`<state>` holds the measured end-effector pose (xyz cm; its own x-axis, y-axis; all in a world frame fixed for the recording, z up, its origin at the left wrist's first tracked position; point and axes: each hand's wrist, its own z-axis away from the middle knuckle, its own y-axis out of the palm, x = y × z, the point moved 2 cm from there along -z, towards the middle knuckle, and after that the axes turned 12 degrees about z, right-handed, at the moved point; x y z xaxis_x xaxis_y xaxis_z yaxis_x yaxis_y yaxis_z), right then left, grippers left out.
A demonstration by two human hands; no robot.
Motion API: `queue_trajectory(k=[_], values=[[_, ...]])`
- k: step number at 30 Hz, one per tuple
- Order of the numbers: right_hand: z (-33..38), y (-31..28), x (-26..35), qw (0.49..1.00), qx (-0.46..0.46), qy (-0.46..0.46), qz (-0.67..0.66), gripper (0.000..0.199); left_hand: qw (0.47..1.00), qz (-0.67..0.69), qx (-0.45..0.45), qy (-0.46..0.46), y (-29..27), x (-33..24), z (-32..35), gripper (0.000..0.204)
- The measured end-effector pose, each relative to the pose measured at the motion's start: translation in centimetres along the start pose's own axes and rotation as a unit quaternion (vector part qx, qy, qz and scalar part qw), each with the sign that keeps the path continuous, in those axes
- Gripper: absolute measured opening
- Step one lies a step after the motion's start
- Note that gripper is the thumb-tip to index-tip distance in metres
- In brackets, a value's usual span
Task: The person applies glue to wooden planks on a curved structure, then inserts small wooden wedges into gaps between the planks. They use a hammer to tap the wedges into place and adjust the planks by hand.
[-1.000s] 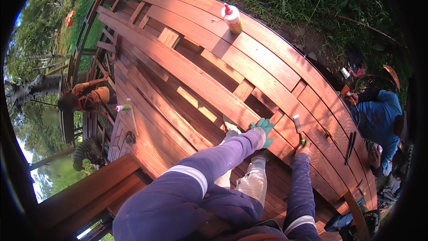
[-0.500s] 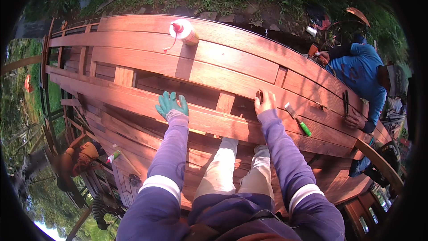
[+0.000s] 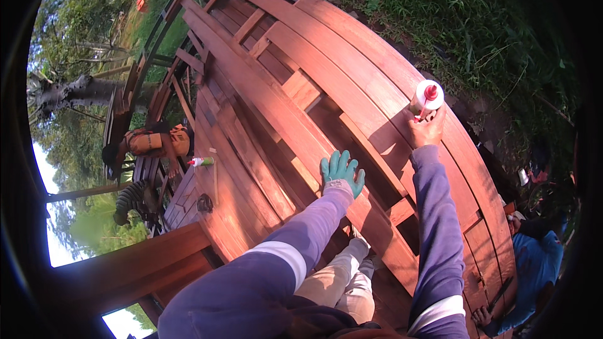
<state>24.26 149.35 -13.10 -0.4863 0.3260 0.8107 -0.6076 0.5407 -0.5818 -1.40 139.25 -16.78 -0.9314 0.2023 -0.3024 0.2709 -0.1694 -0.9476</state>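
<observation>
**Glue bottle grasped at the far planks, gloved hand flat on a rail**

A large curved frame of reddish wooden planks [image 3: 352, 56] is seen from above, laid over crosswise rails with open gaps between them. The right hand [image 3: 427, 130], bare, is stretched out to the far side of the frame, and its grip is closed around the lower part of a white bottle with a red nozzle [image 3: 428, 96]. The bottle is held roughly upright, its base just above or on an outer plank; whether it touches the wood cannot be told.

The left hand [image 3: 342, 172] is covered by a teal glove, and its grip is spread, the fingers laid flat on a long diagonal rail [image 3: 276, 113] near the middle of the frame. Nothing is pinched by it. Both arms are clad in purple sleeves with white bands, and light trousers [image 3: 336, 279] are seen between them, down in a gap of the frame.

A second small bottle with a green body [image 3: 202, 161] lies on the planks at the left, well apart from both hands. Beyond it, another person in an orange top [image 3: 157, 142] is bent over the frame's edge. At the lower right, a person in a blue shirt [image 3: 534, 270] is seen beside the frame. Grass [image 3: 477, 19] borders the far side.
</observation>
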Motion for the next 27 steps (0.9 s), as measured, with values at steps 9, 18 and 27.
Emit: queue_trajectory(k=[9,18,27], values=[[0.3,0.2,-0.4,1.0,0.004,0.011,-0.013,0.058,1.0,0.008,0.012,-0.005,-0.8,0.0,-0.3,0.043],[23.5,-14.8,-7.4,0.967,0.041,0.241,-0.067,0.062,0.996,0.004,-0.053,0.068,0.2,-0.5,0.1,0.029],[45.3,-41.8,-23.2,0.854,-0.286,0.417,0.119,0.085,0.994,-0.064,-0.06,0.069,2.5,0.3,0.3,0.039]])
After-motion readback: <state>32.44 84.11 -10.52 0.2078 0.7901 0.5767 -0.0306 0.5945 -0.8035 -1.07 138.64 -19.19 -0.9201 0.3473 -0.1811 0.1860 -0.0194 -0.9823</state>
